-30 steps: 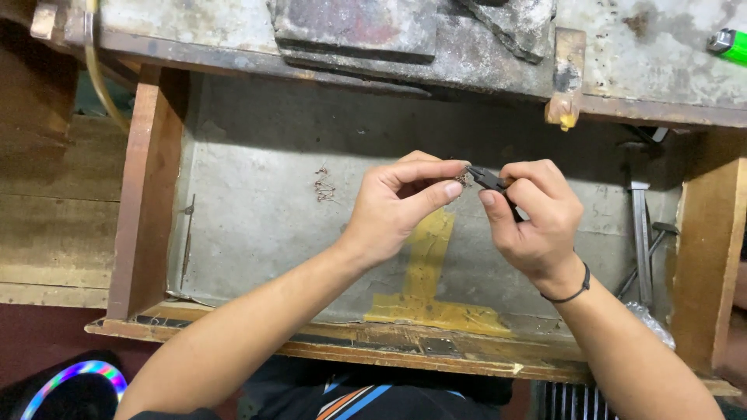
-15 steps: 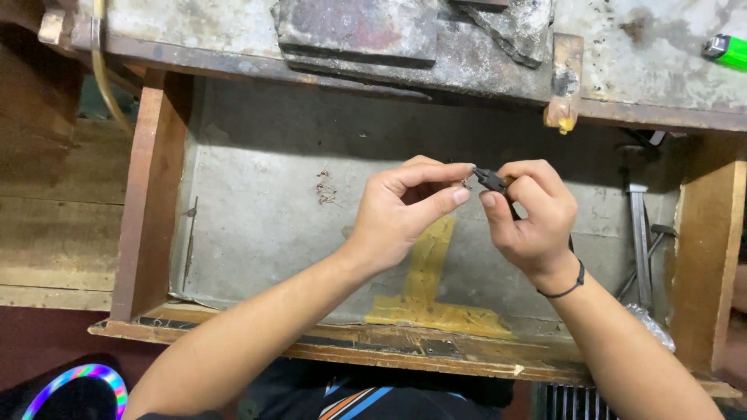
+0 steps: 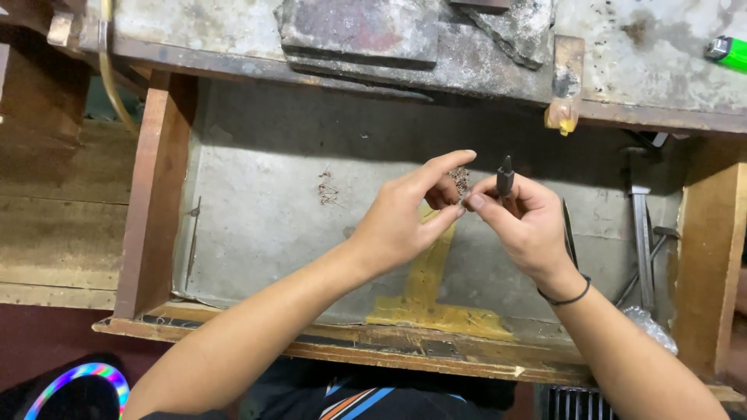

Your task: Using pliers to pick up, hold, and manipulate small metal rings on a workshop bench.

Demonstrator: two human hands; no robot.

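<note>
- Grimy and scorched, the bench (image 3: 646,70) runs across the far edge, with an open wooden drawer (image 3: 156,194) lined in grey sheet metal pulled out below it.
- Left hand (image 3: 405,225) hovers over the middle of the drawer, forefinger stretched out and thumb below it, its grip narrow around a small tangle of fine chain (image 3: 461,180).
- Right hand (image 3: 525,222) sits just to the right, fingertips touching those of the left hand; its grip is closed on a small dark tool (image 3: 505,177) standing upright, beside the chain.
- A black band (image 3: 566,299) circles the right wrist.
- A second wisp of chain bits (image 3: 327,188) lies on the drawer floor, left of the hands.
- Metal tools (image 3: 642,233) lie along the drawer's right side.
- A yellow stain (image 3: 428,288) marks the lining near the front edge.
- A green lighter (image 3: 727,51) rests on the bench at far right.
</note>
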